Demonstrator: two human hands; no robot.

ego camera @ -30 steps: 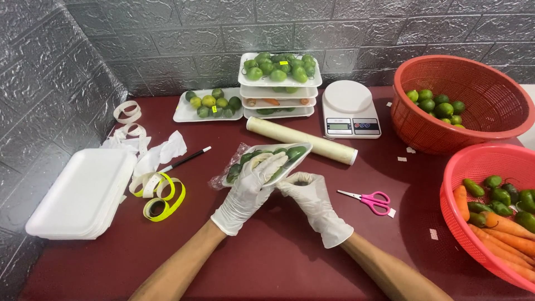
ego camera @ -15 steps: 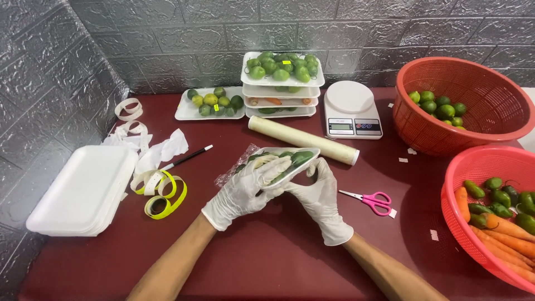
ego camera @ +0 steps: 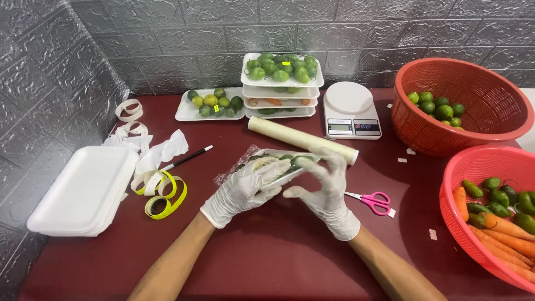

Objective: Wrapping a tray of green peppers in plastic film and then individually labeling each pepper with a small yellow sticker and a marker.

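Note:
Both my hands wear white gloves and hold a white foam tray [ego camera: 285, 163] of green vegetables, covered in clear film, just above the dark red table [ego camera: 267, 251]. My left hand [ego camera: 245, 189] grips the tray's left end from beneath, fingers curled over loose film. My right hand [ego camera: 326, 192] cups the tray's right end with fingers spread over the film. The tray is tilted toward me. A roll of clear film [ego camera: 301, 139] lies just behind the tray.
Stacked foam trays [ego camera: 83, 189] at left, label tape strips [ego camera: 161, 192] and a black pen [ego camera: 186, 158] beside them. Filled trays of limes [ego camera: 281, 69] and a scale [ego camera: 351, 108] at the back. Pink scissors [ego camera: 373, 200], two red baskets [ego camera: 504, 95] of produce at right.
The tray has turned from face-up-tilted to more edge-on, and my right hand moved from below the tray up around its right end, fingers spreading over the film.

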